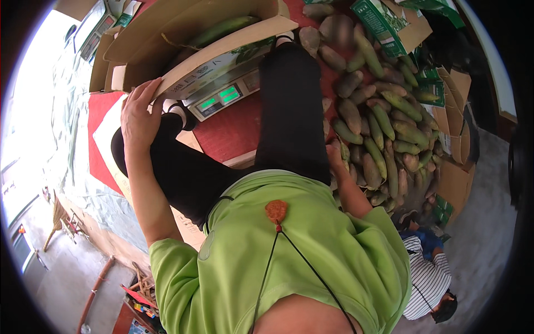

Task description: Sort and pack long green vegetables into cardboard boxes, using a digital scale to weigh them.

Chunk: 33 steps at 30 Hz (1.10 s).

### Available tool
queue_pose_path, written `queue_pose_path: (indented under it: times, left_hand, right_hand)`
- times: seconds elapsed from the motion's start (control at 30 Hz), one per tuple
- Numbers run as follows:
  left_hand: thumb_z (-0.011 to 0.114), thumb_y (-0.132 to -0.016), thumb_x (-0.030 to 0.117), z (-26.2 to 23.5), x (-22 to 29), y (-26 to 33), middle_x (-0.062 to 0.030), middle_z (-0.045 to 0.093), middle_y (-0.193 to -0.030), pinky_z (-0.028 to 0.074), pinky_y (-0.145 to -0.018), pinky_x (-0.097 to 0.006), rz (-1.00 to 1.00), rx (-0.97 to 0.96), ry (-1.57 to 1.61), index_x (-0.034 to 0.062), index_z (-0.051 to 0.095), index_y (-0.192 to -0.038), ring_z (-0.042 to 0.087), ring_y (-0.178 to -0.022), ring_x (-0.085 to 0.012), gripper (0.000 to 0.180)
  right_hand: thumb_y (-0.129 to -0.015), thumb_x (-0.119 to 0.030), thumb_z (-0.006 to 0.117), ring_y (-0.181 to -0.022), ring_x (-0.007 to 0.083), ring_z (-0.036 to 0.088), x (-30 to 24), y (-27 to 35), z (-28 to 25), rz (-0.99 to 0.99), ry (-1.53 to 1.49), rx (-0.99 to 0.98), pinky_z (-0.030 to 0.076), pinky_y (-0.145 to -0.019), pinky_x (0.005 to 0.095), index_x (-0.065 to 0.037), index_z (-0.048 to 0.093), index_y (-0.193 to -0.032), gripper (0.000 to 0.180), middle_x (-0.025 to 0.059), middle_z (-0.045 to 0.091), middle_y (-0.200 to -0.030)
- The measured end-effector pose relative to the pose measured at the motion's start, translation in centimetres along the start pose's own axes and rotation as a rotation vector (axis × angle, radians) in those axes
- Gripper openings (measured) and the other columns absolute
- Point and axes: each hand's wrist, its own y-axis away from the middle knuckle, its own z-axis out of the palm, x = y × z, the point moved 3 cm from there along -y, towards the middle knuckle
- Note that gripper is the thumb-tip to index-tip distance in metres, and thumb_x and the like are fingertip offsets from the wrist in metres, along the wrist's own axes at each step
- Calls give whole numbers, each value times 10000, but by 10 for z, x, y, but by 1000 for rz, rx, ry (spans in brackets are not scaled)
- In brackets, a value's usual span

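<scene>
My left hand (139,114) grips the edge of a flap of an open cardboard box (189,22). That box stands on a grey weighing scale (219,97) with green lit displays, and a green corn cob (222,30) lies inside it. My right hand (335,153) reaches down past my black-trousered knee into a big pile of green-husked corn cobs (384,122). It touches the cobs at the pile's near edge, but its fingers are partly hidden, so I cannot see a grip.
A red mat (233,131) lies under the scale. Green-and-white cartons (384,22) and flat brown cardboard (459,111) ring the pile at the right. Another person in a striped shirt (428,278) crouches at the lower right. A pale sheet (67,111) covers the floor on the left.
</scene>
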Motion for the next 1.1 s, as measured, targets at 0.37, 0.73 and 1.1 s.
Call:
queue_pose_path:
  times: [0.37, 0.73, 1.1]
  left_hand:
    - [596, -753, 18, 6, 0, 1, -83, 638, -1071, 438, -916, -367, 44, 60, 18, 99, 638, -1111, 600, -1001, -272, 369]
    - [584, -819, 20, 9, -19, 0, -130, 638, -1088, 470, -879, -403, 22, 60, -5, 113, 625, -1161, 588, -1069, -315, 357]
    - [607, -778, -12, -2, -19, 1, -125, 652, -1041, 493, -826, -370, -170, 85, 197, 78, 637, -1118, 620, -984, -295, 354]
  right_hand:
    - [-821, -282, 597, -831, 330, 646, -51, 8, -148, 416, -905, -18, 513, -744, 430, -77, 673, -852, 221, 166, 648, -810]
    - [-758, -285, 655, -928, 317, 639, -40, 3, -149, 412, -875, -151, 507, -816, 396, -88, 682, -979, 298, 144, 671, -967]
    - [-807, -136, 650, -758, 155, 611, 1, -72, -204, 327, -1294, 54, 491, -692, 295, -48, 629, -1041, 250, 56, 645, -827]
